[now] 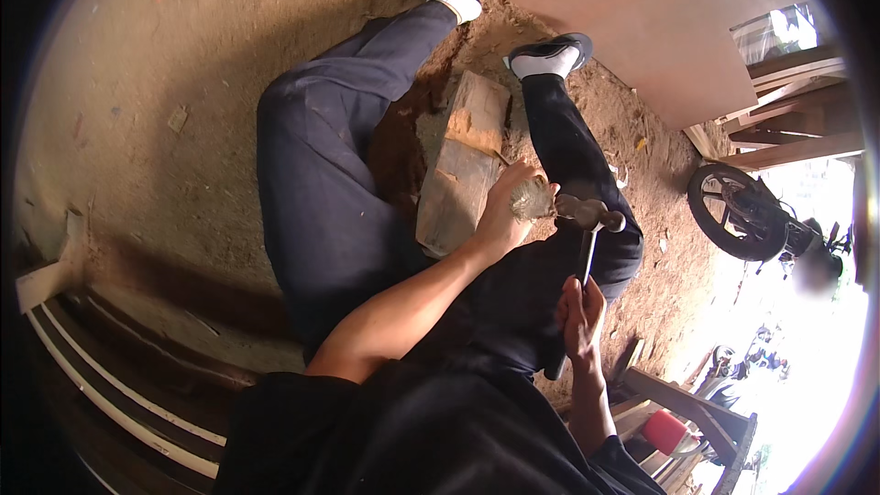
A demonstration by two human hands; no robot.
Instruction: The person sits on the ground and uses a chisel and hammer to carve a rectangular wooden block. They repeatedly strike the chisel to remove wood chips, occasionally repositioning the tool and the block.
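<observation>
My left hand [506, 225] is closed around a chisel-like tool [532, 200] with a rough, grey-green butt end; most of it is hidden in my fingers. A thin dark piece sticks out past them toward a thick wooden block [451, 185]. The block lies on the ground between my legs, with a lighter band across its upper part. My right hand [581, 316] grips a hammer [588, 252] by its handle. The hammer's metal head is right beside the tool's butt end; I cannot tell whether they touch.
My legs [321, 156] bend on both sides of the block, over bare earth. A large flat board [632, 27] stands at the upper right. Farther right is a motorcycle [756, 215]. Wooden frames [706, 417] with a red container [665, 431] are at lower right, pale slats [128, 403] at lower left.
</observation>
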